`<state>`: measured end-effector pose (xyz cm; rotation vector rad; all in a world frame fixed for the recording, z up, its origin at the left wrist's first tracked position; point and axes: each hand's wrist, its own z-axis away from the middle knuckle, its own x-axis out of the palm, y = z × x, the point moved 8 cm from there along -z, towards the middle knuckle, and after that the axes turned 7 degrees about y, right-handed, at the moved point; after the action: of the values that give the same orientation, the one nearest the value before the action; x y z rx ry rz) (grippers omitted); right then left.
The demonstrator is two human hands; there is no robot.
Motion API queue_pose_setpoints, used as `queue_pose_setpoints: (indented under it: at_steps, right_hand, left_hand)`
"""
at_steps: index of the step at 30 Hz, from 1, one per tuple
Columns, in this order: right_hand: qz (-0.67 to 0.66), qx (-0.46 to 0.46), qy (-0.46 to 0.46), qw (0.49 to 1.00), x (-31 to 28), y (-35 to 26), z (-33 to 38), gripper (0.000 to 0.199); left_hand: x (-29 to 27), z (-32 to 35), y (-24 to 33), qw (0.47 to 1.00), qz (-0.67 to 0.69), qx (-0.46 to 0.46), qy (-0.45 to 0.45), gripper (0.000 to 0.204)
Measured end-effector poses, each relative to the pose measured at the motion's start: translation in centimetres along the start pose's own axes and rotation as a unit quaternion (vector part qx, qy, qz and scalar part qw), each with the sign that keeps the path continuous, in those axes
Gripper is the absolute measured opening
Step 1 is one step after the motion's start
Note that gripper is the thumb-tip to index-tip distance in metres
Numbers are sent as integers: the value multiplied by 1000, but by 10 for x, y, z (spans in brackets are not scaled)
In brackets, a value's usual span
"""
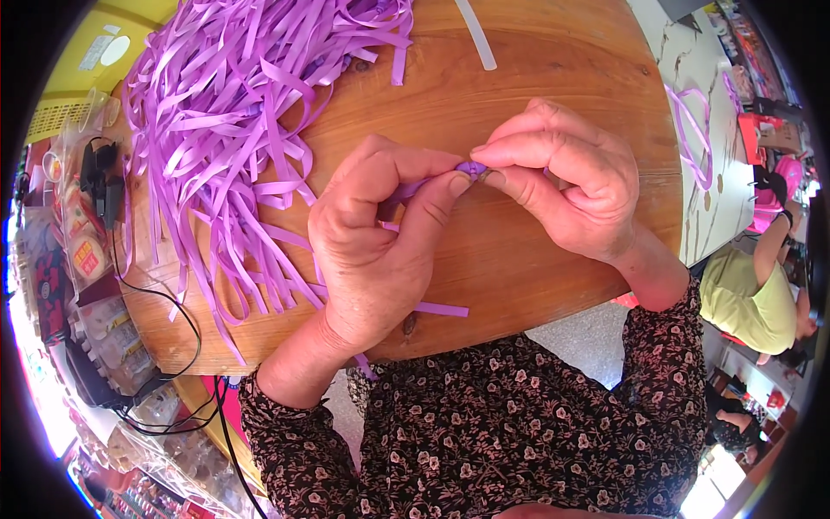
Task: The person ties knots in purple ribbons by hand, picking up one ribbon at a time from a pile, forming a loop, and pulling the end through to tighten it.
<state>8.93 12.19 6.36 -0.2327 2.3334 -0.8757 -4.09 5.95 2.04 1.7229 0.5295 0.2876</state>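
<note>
My left hand (373,227) and my right hand (566,177) meet over the wooden table, fingertips almost touching. Between them is a small dark purple knotted piece of ribbon (472,169), pinched by thumb and forefinger of each hand. Its exact form is partly covered by my fingertips. Purple ribbon runs back into my left palm, and a flat ribbon tail (443,309) lies on the table below that hand. To the left of my hands spreads a large heap of purple ribbons (233,130), some with darker knotted parts.
A whitish strip (477,36) lies at the table's far side. Beyond the wooden table (553,290) on the right, a marbled white surface (692,69) carries a purple ribbon loop (692,138). A yellow basket (73,65) and black cables (186,320) are at left. Another person (752,294) sits at right.
</note>
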Motion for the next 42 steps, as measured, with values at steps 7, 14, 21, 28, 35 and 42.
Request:
queue_pose_setpoints:
  at_steps: [7, 14, 21, 28, 35, 42]
  right_hand:
    - [55, -66, -3, 996, 1, -8, 1, 22]
    - [1, -3, -19, 1000, 2, -4, 0, 22]
    - [76, -116, -2, 990, -1, -25, 4, 20]
    - [-42, -6, -63, 997, 1, -9, -7, 21]
    - [-41, -51, -32, 997, -4, -8, -10, 25]
    - [-32, -66, -21, 997, -11, -5, -6, 23]
  left_hand:
    - [0, 1, 0, 1000, -21, 15, -4, 11]
    - [1, 6, -2, 1000, 21, 5, 4, 13]
    - [0, 9, 18, 998, 2, 62, 15, 14]
    - [5, 12, 16, 997, 10, 57, -49, 11]
    - [9, 8, -6, 976, 202, -72, -30, 7]
    - [17, 7, -3, 974, 197, -72, -88, 14]
